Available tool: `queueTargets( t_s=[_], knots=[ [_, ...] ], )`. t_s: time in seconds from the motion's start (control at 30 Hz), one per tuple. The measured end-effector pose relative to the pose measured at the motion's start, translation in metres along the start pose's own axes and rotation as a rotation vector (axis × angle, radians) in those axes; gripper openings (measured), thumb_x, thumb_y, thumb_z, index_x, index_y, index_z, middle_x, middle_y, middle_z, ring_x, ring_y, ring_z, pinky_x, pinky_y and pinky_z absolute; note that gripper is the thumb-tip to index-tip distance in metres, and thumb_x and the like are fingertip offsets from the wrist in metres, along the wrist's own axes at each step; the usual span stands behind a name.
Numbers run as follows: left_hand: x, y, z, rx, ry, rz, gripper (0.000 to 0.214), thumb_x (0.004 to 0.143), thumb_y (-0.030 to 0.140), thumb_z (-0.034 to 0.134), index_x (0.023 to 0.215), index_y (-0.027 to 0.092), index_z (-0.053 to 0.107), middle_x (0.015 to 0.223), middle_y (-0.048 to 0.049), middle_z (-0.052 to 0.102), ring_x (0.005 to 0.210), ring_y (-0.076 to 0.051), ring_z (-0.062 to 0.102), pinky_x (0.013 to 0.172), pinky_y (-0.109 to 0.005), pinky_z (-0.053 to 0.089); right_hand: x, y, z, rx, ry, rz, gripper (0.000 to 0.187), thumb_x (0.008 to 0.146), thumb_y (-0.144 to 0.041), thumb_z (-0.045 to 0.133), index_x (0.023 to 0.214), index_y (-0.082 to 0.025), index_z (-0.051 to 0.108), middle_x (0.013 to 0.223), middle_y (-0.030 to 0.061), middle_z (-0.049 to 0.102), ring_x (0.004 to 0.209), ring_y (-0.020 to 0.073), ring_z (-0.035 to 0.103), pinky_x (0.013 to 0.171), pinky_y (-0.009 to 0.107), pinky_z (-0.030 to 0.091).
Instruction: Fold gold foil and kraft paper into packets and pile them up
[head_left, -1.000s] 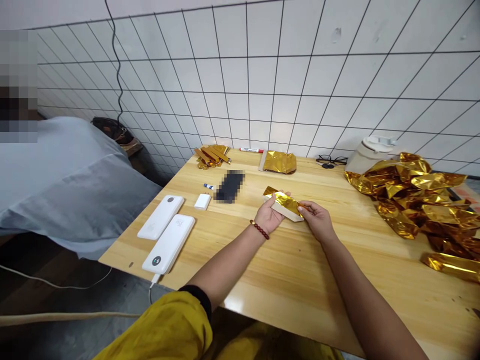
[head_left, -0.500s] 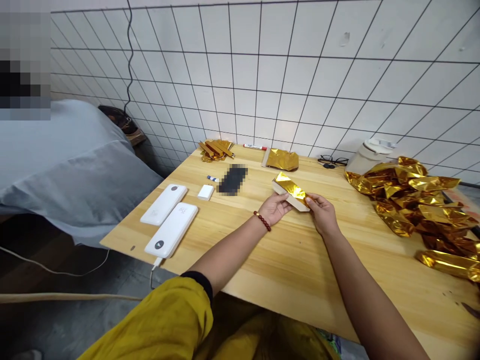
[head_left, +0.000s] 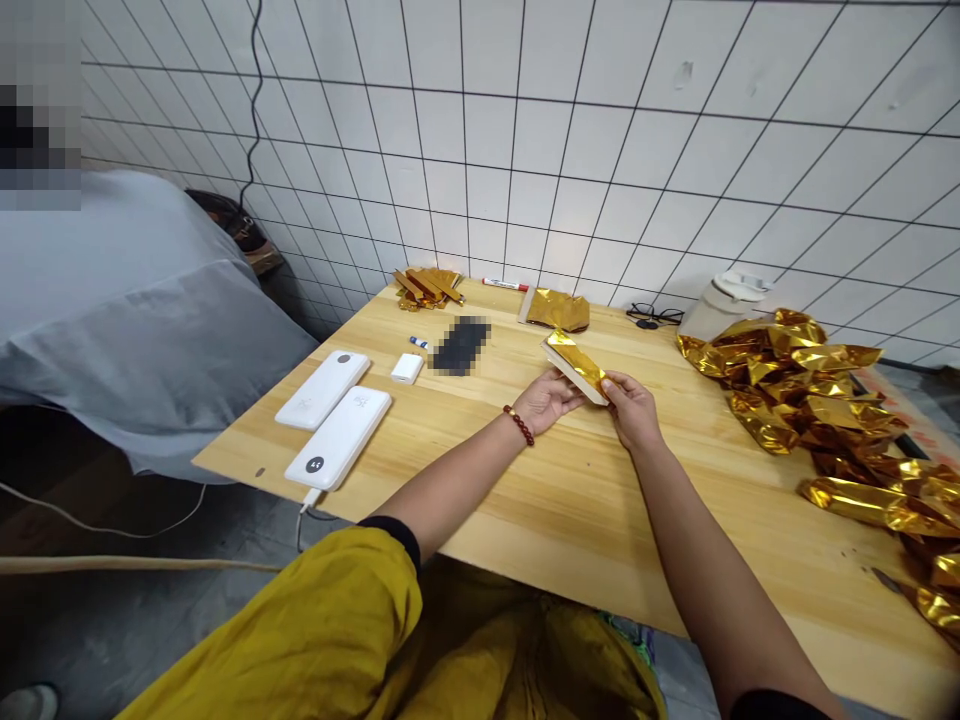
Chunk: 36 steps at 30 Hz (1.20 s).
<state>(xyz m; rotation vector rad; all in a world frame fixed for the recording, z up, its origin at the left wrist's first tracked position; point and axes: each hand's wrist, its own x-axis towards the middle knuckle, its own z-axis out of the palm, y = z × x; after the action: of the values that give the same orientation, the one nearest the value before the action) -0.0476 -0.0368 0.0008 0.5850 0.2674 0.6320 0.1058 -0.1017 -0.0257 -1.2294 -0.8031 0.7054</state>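
Note:
A narrow stack of gold foil paper (head_left: 576,360) with a pale side edge is held up over the wooden table, slanting down towards the right. My left hand (head_left: 546,402), with a red bead bracelet on its wrist, grips it from below and the left; its fingers are partly hidden beneath. At the lower right end, my right hand (head_left: 631,408) pinches the stack, thumb on the gold face. Just behind lies a flat gold foil packet (head_left: 559,311) with a pale left edge.
Crumpled gold foil (head_left: 810,390) heaps along the right side, by a lidded white container (head_left: 724,305) and eyeglasses (head_left: 652,317). Folded gold strips (head_left: 427,287), a marker (head_left: 504,284), a blurred dark object (head_left: 461,346), a small white box (head_left: 407,368) and two white power banks (head_left: 341,437) lie left.
The gold stack has tipped slightly, so less of its pale side shows. My left fingers have shifted a little underneath it. The whole view has moved slightly.

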Motion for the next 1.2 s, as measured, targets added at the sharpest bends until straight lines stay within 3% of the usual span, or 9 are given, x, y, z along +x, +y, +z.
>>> queueTargets(
  t_s=[0.23, 0.47, 0.6, 0.7, 0.9, 1.0, 1.1, 1.2],
  knots=[
    [0.000, 0.003, 0.001, -0.053, 0.083, -0.028, 0.016, 0.075, 0.010, 0.057, 0.089, 0.015, 0.063, 0.088, -0.0072, 0.071, 0.084, -0.019, 0.067, 0.100, -0.044, 0.042, -0.003, -0.006, 0.002, -0.028, -0.028, 0.023, 0.048, 0.061, -0.049, 0.077, 0.099, -0.021, 0.068, 0.075, 0.0012, 0.071, 0.061, 0.0153, 0.061, 0.062, 0.031, 0.050],
    [-0.001, 0.003, 0.002, -0.099, 0.046, 0.022, 0.026, 0.071, 0.006, 0.057, 0.094, 0.014, 0.066, 0.094, -0.0089, 0.071, 0.087, -0.020, 0.067, 0.098, -0.042, 0.044, -0.005, -0.006, 0.004, -0.077, -0.069, 0.030, 0.046, 0.064, -0.048, 0.076, 0.100, -0.021, 0.068, 0.079, 0.0020, 0.072, 0.062, 0.0156, 0.062, 0.065, 0.033, 0.052],
    [0.004, 0.000, -0.001, -0.083, 0.123, -0.003, 0.018, 0.077, 0.008, 0.057, 0.092, 0.011, 0.067, 0.093, -0.0120, 0.072, 0.083, -0.020, 0.067, 0.092, -0.040, 0.048, -0.008, -0.007, 0.005, -0.116, -0.092, -0.016, 0.044, 0.066, -0.051, 0.075, 0.098, -0.021, 0.070, 0.095, 0.0061, 0.074, 0.078, 0.0208, 0.067, 0.078, 0.039, 0.054],
    [0.006, -0.002, -0.004, -0.090, 0.155, 0.011, 0.013, 0.080, 0.014, 0.061, 0.091, 0.012, 0.067, 0.090, -0.0115, 0.072, 0.078, -0.019, 0.067, 0.085, -0.037, 0.050, -0.011, -0.008, 0.006, -0.168, -0.186, -0.045, 0.044, 0.068, -0.052, 0.073, 0.101, -0.023, 0.070, 0.104, 0.0077, 0.073, 0.093, 0.0242, 0.067, 0.087, 0.042, 0.053],
    [0.005, -0.001, -0.004, -0.083, 0.152, 0.039, 0.016, 0.079, 0.011, 0.063, 0.094, 0.011, 0.066, 0.089, -0.0104, 0.072, 0.077, -0.018, 0.068, 0.081, -0.034, 0.052, -0.017, -0.009, 0.006, -0.233, -0.362, -0.081, 0.068, 0.064, -0.044, 0.080, 0.124, -0.024, 0.058, 0.121, 0.0085, 0.066, 0.106, 0.0253, 0.063, 0.095, 0.043, 0.049],
    [0.005, -0.002, -0.004, -0.104, 0.188, 0.060, 0.016, 0.078, 0.009, 0.064, 0.094, 0.012, 0.065, 0.088, -0.0091, 0.072, 0.077, -0.017, 0.068, 0.083, -0.035, 0.053, -0.017, -0.013, 0.006, -0.213, -0.399, -0.108, 0.059, 0.071, -0.048, 0.074, 0.123, -0.025, 0.058, 0.122, 0.0074, 0.065, 0.109, 0.0251, 0.062, 0.095, 0.040, 0.048],
    [0.003, -0.001, -0.002, -0.125, 0.194, 0.060, 0.015, 0.079, 0.011, 0.064, 0.094, 0.013, 0.064, 0.088, -0.0087, 0.072, 0.078, -0.018, 0.068, 0.084, -0.037, 0.054, -0.018, -0.016, 0.007, -0.247, -0.369, -0.099, 0.043, 0.081, -0.053, 0.061, 0.112, -0.022, 0.065, 0.104, 0.0059, 0.070, 0.091, 0.0233, 0.065, 0.084, 0.038, 0.052],
    [0.002, 0.000, 0.000, -0.133, 0.170, 0.066, 0.016, 0.079, 0.011, 0.065, 0.095, 0.012, 0.064, 0.089, -0.0092, 0.072, 0.080, -0.019, 0.068, 0.086, -0.039, 0.053, -0.019, -0.018, 0.009, -0.270, -0.327, -0.077, 0.040, 0.082, -0.052, 0.062, 0.107, -0.022, 0.066, 0.095, 0.0045, 0.071, 0.086, 0.0226, 0.065, 0.080, 0.036, 0.052]
  ],
)
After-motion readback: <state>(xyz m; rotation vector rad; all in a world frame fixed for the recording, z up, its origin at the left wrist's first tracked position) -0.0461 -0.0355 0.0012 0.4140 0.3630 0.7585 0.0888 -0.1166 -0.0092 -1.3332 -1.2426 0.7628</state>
